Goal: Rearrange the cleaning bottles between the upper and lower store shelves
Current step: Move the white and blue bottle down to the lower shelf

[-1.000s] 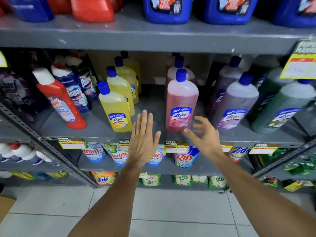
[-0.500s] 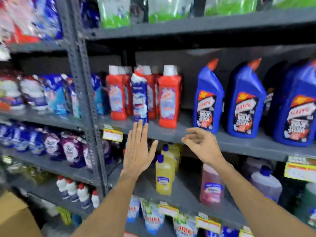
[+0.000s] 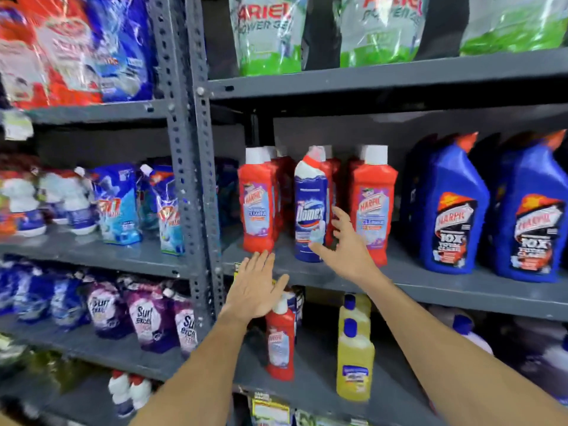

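the right hand (image 3: pixel 344 245) reaches up to the upper shelf (image 3: pixel 430 284), fingers spread and curling around the lower part of the blue domex bottle (image 3: pixel 310 207), thumb at its front and the other fingers at its right side; whether the grip has tightened on it cannot be told. the domex bottle stands upright near the shelf's front edge, between two red harpic bottles (image 3: pixel 256 204), with more red ones in rows behind. toward the right end of the same shelf stand large blue harpic bottles (image 3: pixel 451 216). the left hand (image 3: pixel 256 290) is flat and spread, palm away, holding nothing, in front of the upper shelf's front edge just right of the grey upright post (image 3: pixel 190 149). on the lower shelf (image 3: pixel 307 392), a small red harpic bottle (image 3: pixel 280 342) stands just below that hand, and yellow bottles (image 3: pixel 355 358) stand to its right, one behind another.
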`<control>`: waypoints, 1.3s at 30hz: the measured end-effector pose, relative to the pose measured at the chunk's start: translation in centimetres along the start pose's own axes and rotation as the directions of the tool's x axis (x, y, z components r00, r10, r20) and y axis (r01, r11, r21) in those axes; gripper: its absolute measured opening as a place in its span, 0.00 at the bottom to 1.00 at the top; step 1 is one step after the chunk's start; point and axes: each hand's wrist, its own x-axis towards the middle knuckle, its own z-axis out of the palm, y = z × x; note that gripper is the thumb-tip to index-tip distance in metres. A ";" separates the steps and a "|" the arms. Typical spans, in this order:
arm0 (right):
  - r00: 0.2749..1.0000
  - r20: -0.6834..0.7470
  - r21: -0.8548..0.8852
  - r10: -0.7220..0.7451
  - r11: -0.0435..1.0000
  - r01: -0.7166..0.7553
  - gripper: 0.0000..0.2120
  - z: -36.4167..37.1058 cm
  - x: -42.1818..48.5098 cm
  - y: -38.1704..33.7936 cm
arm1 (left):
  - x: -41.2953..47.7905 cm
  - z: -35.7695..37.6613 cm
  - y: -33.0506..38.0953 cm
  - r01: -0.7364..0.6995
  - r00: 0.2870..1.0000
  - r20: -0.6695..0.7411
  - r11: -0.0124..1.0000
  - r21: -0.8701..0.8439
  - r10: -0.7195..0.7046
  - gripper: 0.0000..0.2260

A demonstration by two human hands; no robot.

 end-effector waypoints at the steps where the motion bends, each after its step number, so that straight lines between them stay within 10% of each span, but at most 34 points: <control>1: 1.000 -0.020 -0.005 -0.008 1.000 0.008 0.42 0.6 0.5 -0.1 | 0.1 0.2 -0.3 -0.010 1.000 -0.017 1.000 0.022 0.011 0.36; 23: 0.968 -0.249 0.040 0.044 0.999 -0.035 0.33 1.8 2.3 -1.5 | 1.1 0.8 -1.5 -0.040 0.997 -0.063 0.997 -0.061 0.036 0.27; 39: 0.996 0.046 0.125 0.081 0.988 -0.087 0.35 -2.5 -9.2 0.5 | -6.7 5.3 1.0 0.177 0.967 -0.154 0.971 -0.161 -0.202 0.38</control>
